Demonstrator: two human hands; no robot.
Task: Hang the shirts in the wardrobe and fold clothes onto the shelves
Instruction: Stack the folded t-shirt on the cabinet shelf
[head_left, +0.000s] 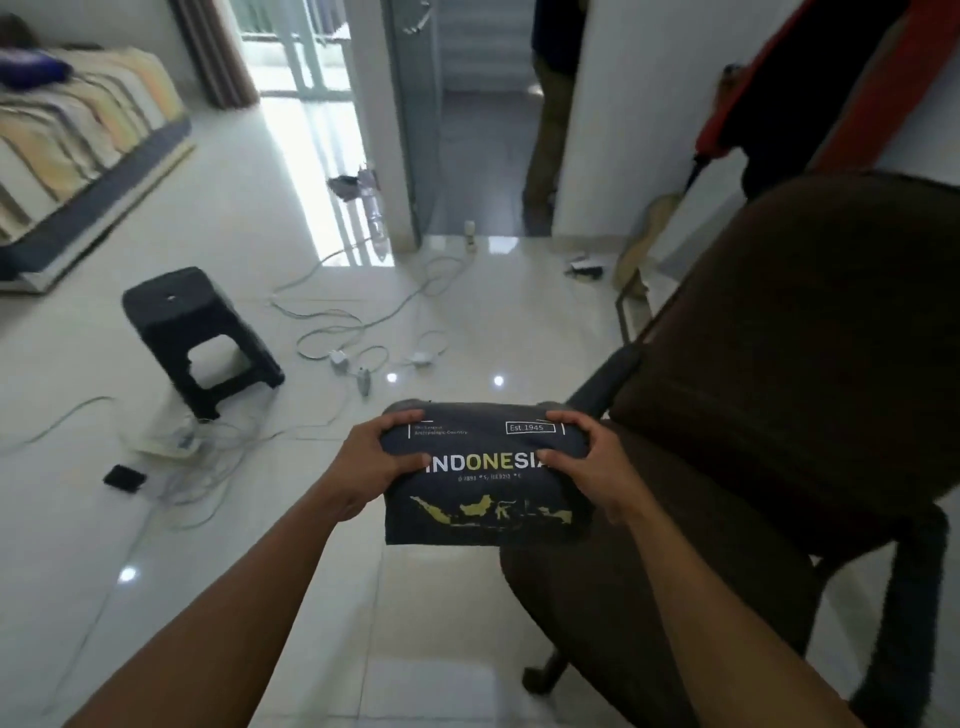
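Two bare forearms reach forward from the bottom of the view and meet on a folded dark shirt (483, 488), held up in the air in front of the body, above the pale tiled floor (291, 545) and just beside the front edge of a brown office chair (769, 395); whether the cloth touches the seat cannot be told. The shirt is folded into a compact rectangle with its print facing up: the word INDONESIA in white and yellow, a yellow map below it and a small boxed "Est. 1945" near the top. The left hand (371, 465) grips the shirt's left end, fingers curled over the upper edge and thumb pressed on the printed face. The right hand (584, 462) holds the right end the same way, fingers wrapped over the top and thumb on the front by the last letters. Left of the hands, a small black flat object (123, 477) lies on the tiles near a white power strip (169, 441), with thin pale cables (332, 322) looping across the floor beyond it. A black plastic stool (200, 332) stands among them. Farther back on the left is a low bed (88, 145) with a striped cover, and a brown curtain (215, 52) hangs by a bright glass door. Straight ahead an open doorway shows part of a standing person (550, 119), and red and black clothing (810, 78) hangs at the upper right.
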